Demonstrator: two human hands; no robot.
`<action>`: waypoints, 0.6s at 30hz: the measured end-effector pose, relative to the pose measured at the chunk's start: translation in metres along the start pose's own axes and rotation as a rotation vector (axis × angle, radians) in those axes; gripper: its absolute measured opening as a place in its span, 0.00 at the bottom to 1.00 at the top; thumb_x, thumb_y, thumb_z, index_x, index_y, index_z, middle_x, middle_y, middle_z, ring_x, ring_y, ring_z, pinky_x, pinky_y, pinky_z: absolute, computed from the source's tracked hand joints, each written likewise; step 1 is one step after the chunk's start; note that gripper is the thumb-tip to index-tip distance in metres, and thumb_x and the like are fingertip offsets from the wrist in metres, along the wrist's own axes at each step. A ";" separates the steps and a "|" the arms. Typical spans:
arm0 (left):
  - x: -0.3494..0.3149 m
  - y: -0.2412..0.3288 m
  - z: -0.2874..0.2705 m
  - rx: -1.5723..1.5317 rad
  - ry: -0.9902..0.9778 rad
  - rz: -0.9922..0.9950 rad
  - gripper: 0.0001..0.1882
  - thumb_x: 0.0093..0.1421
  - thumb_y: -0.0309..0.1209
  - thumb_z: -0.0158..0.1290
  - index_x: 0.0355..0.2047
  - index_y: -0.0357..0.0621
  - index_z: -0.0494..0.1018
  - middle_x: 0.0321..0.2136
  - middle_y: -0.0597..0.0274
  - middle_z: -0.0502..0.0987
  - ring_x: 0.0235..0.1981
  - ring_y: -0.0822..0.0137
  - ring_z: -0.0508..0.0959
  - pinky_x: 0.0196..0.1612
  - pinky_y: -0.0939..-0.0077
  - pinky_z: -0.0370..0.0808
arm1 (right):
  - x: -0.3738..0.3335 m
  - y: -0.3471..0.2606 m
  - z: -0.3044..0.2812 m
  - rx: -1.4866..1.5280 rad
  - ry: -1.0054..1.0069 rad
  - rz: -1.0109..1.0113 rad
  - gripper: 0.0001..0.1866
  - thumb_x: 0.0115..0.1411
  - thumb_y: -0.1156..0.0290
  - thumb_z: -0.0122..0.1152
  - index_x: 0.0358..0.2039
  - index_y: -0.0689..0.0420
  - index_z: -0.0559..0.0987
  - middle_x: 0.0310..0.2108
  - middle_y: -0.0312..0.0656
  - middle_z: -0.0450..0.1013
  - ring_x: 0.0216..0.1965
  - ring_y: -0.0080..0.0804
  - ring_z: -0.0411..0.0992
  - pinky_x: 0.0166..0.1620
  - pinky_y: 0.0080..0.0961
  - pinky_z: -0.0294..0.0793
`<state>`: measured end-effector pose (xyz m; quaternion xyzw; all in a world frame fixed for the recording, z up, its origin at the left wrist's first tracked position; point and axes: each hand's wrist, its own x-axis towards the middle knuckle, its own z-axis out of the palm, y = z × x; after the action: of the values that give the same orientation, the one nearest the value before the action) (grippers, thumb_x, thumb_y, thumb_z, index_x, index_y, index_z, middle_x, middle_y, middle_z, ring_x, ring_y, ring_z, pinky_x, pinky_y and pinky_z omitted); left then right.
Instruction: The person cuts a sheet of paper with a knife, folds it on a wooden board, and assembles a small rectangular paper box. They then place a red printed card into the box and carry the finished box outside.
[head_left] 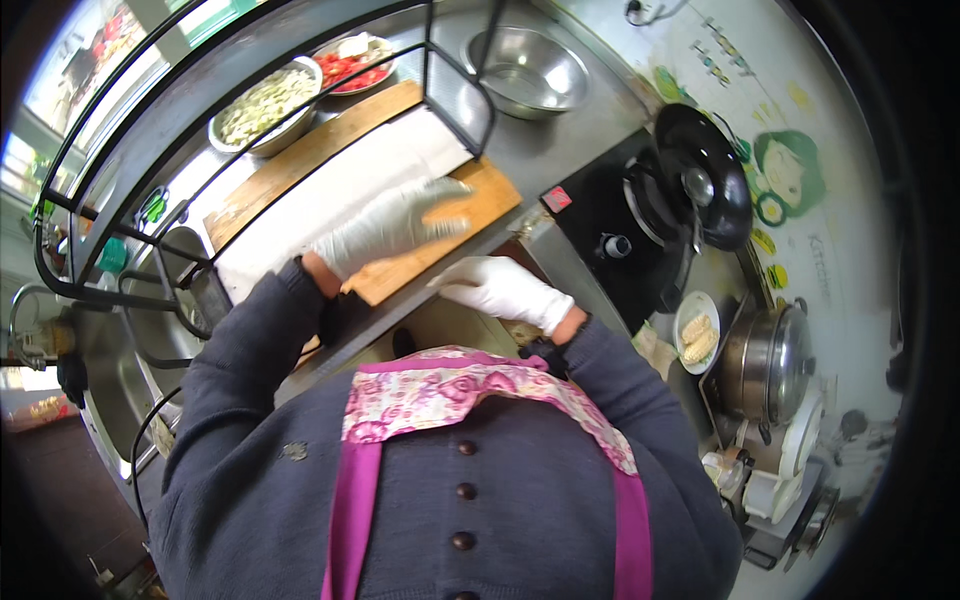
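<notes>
- Your left grip (385, 232), in a whitish glove, is showing its fingers spread apart, and it is not clutching anything you can see.
- Your right grip (510, 292), in a white glove too, is pointing left near the front edge of the worktop (590, 135). Its fingers are lying close together, and I cannot tell if they are pinching anything.
- Under and behind your left grip, a long white sheet (345, 185) is lying on the wooden board (490, 195). I cannot tell if your glove is touching it.
- The sheet is looking thin, soft and floppy, so it is probably light. I cannot tell if it is dough or cloth. If it is dough, it may be sticking, stretching or tearing.
- It is better to be taking hold with two flat hands, well under its edges, than to be pinching one corner.
- The sheet is looking plain, pale and mostly smooth, and bare wood is showing behind it and at its right end.
- Farther back, a bowl of pale green bits (265, 105) and a plate of red bits (340, 72) are sitting past the board.
- To the right of that plate, a shiny metal bowl (525, 75) is standing.
- A black rack (428, 60) is crossing your view of the board.
</notes>
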<state>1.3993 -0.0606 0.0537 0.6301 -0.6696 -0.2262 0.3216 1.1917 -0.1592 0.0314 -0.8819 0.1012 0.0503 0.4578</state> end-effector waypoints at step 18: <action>-0.006 0.186 0.145 0.007 -0.379 -0.033 0.20 0.65 0.37 0.49 0.52 0.40 0.73 0.47 0.46 0.77 0.51 0.47 0.77 0.54 0.59 0.72 | -0.093 0.005 0.029 0.315 -0.041 -0.357 0.14 0.59 0.68 0.61 0.44 0.58 0.78 0.44 0.43 0.77 0.44 0.33 0.75 0.51 0.29 0.73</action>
<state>1.1655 -0.0502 0.0840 0.5880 -0.7087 -0.3438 0.1838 1.0999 -0.1260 0.0282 -0.8022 -0.0589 -0.0300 0.5934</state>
